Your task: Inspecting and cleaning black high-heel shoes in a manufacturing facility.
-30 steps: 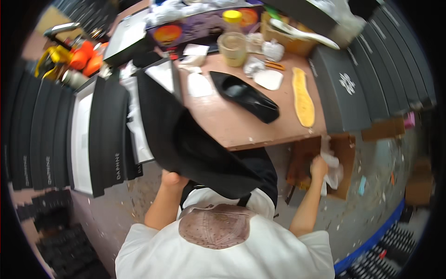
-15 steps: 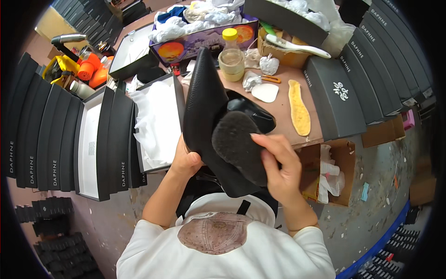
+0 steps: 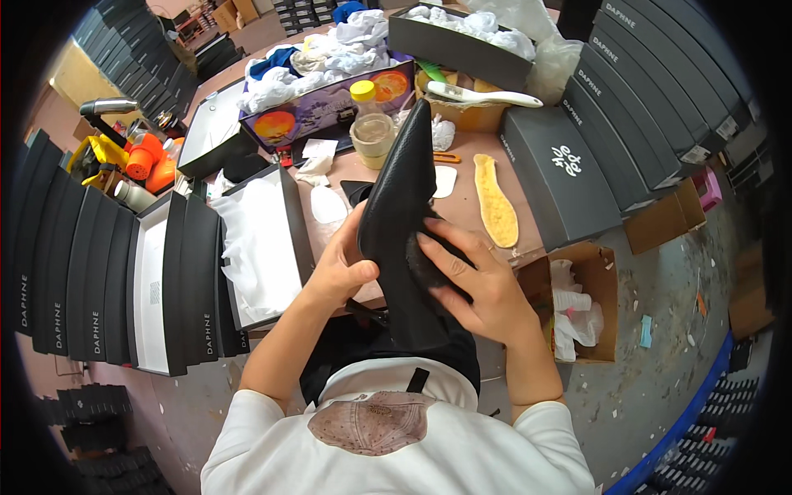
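Observation:
A black boot (image 3: 400,186) stands tilted in front of me, its pointed, grained leather toe upward. My left hand (image 3: 340,262) grips its left side, with the thumb across the near edge. My right hand (image 3: 474,276) holds a dark fuzzy pad (image 3: 422,266) against the boot's right side. Its fingers cover most of the pad. Behind my left hand, another black piece (image 3: 356,192) shows only in part, and I cannot tell what it belongs to. A yellow fleecy insole (image 3: 497,202) lies on the table to the right.
An open shoebox (image 3: 268,247) with white paper stands left, beside upright dark boxes (image 3: 74,272). Further back are a yellow-capped jar (image 3: 373,136), a purple carton (image 3: 330,107) of crumpled paper and a white-handled brush (image 3: 487,96). Dark shoeboxes (image 3: 569,177) stack up at right.
The boot has turned to show more of its side, and its toe has swung right. My right hand has brought the fuzzy pad onto the boot. The view has shifted slightly.

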The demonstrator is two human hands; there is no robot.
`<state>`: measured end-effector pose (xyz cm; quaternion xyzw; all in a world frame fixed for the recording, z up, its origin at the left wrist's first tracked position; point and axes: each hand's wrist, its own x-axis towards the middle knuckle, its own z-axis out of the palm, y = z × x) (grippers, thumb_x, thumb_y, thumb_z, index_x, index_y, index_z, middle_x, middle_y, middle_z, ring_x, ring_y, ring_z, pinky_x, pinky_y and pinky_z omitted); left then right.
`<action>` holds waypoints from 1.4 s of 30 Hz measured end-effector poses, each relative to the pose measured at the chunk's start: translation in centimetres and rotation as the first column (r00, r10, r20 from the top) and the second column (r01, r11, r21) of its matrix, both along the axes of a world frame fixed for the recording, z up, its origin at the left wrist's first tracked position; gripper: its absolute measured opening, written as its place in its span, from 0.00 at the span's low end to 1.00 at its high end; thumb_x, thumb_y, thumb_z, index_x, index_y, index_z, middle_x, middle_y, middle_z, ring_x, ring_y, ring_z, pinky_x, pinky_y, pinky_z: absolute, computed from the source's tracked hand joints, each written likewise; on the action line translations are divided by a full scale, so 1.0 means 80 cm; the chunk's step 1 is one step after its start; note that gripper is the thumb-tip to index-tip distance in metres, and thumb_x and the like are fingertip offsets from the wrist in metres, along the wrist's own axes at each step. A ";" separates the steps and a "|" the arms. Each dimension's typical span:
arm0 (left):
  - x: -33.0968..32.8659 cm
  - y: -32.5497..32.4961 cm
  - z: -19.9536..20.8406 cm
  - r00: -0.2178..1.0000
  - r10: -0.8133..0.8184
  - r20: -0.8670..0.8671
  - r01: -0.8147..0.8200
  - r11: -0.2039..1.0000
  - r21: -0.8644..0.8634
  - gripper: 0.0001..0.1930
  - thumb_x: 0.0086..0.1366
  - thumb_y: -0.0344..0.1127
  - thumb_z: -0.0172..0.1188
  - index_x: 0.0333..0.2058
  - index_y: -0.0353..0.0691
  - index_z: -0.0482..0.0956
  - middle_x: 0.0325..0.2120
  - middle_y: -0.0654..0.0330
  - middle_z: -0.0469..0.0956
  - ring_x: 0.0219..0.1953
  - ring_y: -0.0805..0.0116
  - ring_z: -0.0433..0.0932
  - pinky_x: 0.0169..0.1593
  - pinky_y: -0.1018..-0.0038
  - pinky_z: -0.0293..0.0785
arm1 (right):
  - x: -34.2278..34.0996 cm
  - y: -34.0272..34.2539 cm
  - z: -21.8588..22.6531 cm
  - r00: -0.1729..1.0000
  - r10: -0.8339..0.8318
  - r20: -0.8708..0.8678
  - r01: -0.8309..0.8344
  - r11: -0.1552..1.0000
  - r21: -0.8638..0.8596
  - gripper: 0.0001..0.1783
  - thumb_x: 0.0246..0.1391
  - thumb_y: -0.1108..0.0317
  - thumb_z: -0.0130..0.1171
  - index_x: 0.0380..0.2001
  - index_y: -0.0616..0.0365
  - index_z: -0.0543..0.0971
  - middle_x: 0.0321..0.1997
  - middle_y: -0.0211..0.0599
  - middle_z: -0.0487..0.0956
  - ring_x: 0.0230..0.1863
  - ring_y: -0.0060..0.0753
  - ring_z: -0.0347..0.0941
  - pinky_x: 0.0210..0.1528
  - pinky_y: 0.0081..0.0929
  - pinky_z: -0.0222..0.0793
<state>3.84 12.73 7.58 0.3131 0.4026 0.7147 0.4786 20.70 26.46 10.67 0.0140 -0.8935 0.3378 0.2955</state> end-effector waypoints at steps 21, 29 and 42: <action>0.029 0.075 0.040 0.952 -0.150 -0.266 0.151 0.988 -0.017 0.54 0.37 0.36 0.77 0.62 0.35 0.54 0.54 0.51 0.67 0.57 0.63 0.67 0.60 0.70 0.60 | 0.027 0.027 -0.036 0.940 -0.174 -0.292 0.177 0.984 -0.016 0.21 0.31 0.81 0.57 0.37 0.65 0.79 0.45 0.43 0.76 0.37 0.45 0.68 0.39 0.33 0.68; 0.031 0.121 0.088 0.839 -0.276 -0.468 0.337 0.940 0.050 0.52 0.37 0.35 0.76 0.62 0.37 0.57 0.49 0.53 0.72 0.49 0.64 0.74 0.50 0.71 0.73 | 0.072 0.029 -0.062 0.995 0.100 -0.010 -0.100 0.973 -0.206 0.12 0.37 0.77 0.54 0.31 0.60 0.78 0.34 0.43 0.77 0.31 0.46 0.70 0.33 0.37 0.66; 0.060 0.134 0.091 0.392 -0.226 -0.892 0.410 0.911 -0.051 0.54 0.33 0.41 0.76 0.62 0.36 0.58 0.55 0.54 0.67 0.52 0.61 0.72 0.49 0.64 0.74 | 0.171 0.086 -0.030 0.739 -0.280 0.613 0.242 0.959 0.147 0.10 0.42 0.74 0.51 0.28 0.61 0.80 0.30 0.47 0.78 0.33 0.50 0.74 0.36 0.34 0.68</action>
